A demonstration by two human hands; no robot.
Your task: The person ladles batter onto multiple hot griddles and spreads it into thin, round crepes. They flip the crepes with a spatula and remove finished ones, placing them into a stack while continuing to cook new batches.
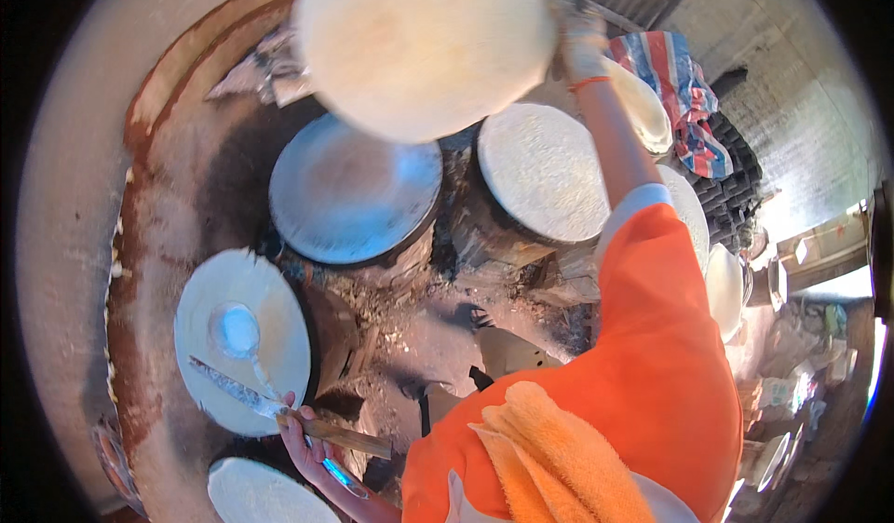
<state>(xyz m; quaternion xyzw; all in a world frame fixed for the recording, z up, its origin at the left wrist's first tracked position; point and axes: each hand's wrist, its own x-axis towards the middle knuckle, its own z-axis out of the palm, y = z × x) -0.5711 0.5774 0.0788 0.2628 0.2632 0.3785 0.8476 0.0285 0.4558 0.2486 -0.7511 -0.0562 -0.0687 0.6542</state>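
My right hand point(579, 39), in a pale glove with an orange band at the wrist, grips the right edge of a large round flatbread point(428, 43). The flatbread is raised over a bare dark round griddle point(358, 188). Low on the left, my left hand point(303, 434) is closed around the wooden handle of a long flat spatula point(233, 388), its blade smeared white. Beneath the blade lies a pale round sheet point(200, 299) on another griddle. A white round patch point(237, 329) with a thin trail sits on that sheet; whether it is batter or a ladle, I cannot tell.
Another griddle, right of the bare one, bears a pale bumpy sheet point(545, 174). A further pale disc point(270, 495) shows at the lower edge. Pale flatbreads point(643, 104), a striped cloth point(675, 95) and dark stacked blocks point(731, 183) stand at right. Crumbs litter the floor point(419, 323).
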